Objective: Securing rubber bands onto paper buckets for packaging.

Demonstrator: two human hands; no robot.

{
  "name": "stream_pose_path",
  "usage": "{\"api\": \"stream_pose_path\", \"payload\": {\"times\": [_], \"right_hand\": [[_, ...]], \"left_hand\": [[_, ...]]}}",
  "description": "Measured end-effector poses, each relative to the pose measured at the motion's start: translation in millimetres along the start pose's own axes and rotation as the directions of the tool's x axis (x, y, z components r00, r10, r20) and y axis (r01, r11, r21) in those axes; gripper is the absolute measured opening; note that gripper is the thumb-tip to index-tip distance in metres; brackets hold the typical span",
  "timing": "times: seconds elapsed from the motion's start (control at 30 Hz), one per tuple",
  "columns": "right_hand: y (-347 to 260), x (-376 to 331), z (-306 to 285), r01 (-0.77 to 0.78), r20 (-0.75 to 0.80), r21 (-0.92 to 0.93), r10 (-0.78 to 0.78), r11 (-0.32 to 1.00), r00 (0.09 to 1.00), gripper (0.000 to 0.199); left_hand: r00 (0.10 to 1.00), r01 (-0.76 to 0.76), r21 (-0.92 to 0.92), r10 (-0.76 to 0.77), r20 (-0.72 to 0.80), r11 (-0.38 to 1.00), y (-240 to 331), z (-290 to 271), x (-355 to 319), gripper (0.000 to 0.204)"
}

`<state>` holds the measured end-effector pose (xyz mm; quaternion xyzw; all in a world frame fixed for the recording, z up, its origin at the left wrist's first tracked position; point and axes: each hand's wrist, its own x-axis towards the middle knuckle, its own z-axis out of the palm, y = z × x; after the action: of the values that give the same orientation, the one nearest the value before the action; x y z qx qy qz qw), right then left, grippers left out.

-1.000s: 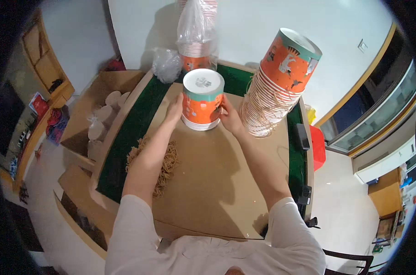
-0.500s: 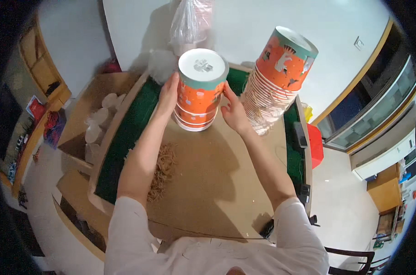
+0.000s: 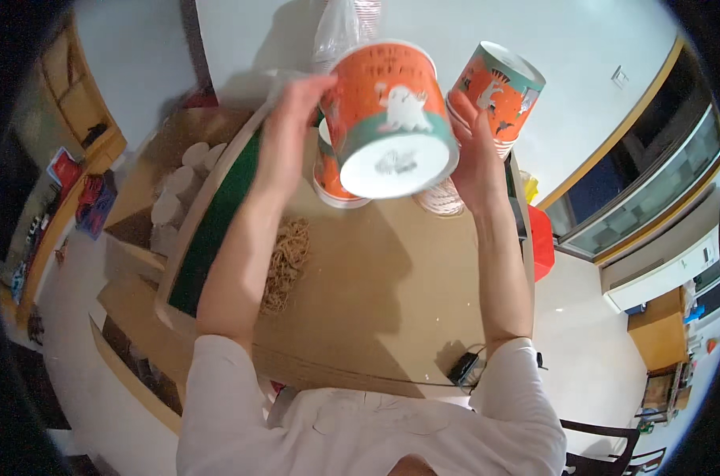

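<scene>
Both hands clamp a large orange-and-teal paper bucket (image 3: 388,119), lifted and tipped so its white base faces the camera, above the brown cardboard-covered desk (image 3: 376,301). The left hand (image 3: 292,119) presses one side of the bucket, the right hand (image 3: 475,151) the other. Just behind the bucket leans a tall stack of matching orange paper buckets (image 3: 495,91), touching or nearly touching the right hand. A nudge from that hand could topple the stack. Only side pressure holds the raised bucket, so it could slip or crush. A pile of tan rubber bands (image 3: 285,262) lies below the bucket.
</scene>
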<state>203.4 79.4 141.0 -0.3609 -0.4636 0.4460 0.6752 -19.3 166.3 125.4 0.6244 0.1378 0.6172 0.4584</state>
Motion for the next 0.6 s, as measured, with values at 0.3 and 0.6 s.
{"api": "stream_pose_path", "payload": {"times": [0.3,0.6], "right_hand": [[114.0,-219.0,-49.3,-0.016,-0.093,0.039,0.019,0.999,0.995,0.056],[97.3,-245.8,-38.4,-0.164,-0.235,-0.493,0.051,0.855,0.971,0.033]], "left_hand": [[0.959,0.261,0.070,-0.250,-0.132,0.963,-28.5,3.6,-232.9,0.058],[0.917,0.378,0.005,-0.374,-0.142,0.926,-1.8,15.8,-251.7,0.042]]}}
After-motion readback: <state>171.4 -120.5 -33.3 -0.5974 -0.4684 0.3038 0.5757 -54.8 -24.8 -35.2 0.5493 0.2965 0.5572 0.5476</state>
